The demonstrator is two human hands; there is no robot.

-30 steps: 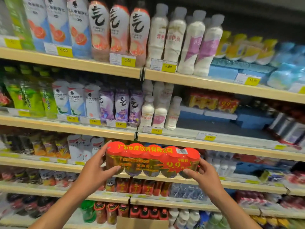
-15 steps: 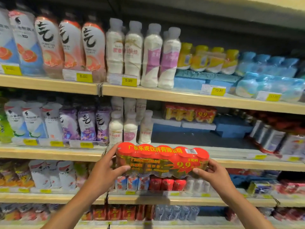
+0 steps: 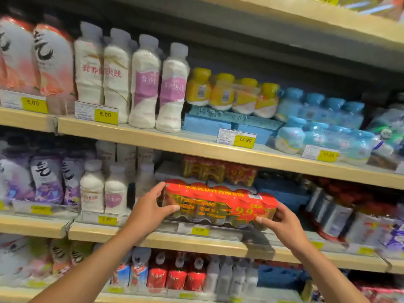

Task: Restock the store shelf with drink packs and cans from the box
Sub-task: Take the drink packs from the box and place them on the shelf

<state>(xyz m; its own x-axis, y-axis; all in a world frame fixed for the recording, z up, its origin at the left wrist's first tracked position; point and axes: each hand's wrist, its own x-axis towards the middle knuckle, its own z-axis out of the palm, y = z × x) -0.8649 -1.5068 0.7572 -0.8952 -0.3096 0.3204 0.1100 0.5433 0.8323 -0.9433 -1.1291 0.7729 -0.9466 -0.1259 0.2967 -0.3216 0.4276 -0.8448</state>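
Note:
A red and gold shrink-wrapped drink pack (image 3: 219, 204) with a "9.9" burst is held level in front of the middle shelf (image 3: 218, 239). My left hand (image 3: 148, 209) grips its left end, thumb on the front. My right hand (image 3: 282, 221) grips its right end from below. The pack sits at the shelf's front edge, above the price strip. Behind it, deeper on the same shelf, another pack of the same kind (image 3: 218, 170) lies on blue foam blocks (image 3: 282, 193). The box is out of view.
White milk-drink bottles (image 3: 102, 189) stand just left of the pack and cans in plastic wrap (image 3: 334, 213) just right. The shelf above (image 3: 196, 143) holds white bottles, yellow-capped packs (image 3: 231, 92) and blue packs (image 3: 323, 127). Red-labelled bottles (image 3: 175, 274) fill the shelf below.
Both hands have carried the pack up and forward, from below the middle shelf's edge to level with its opening. The view has tilted upward and moved closer to the shelves.

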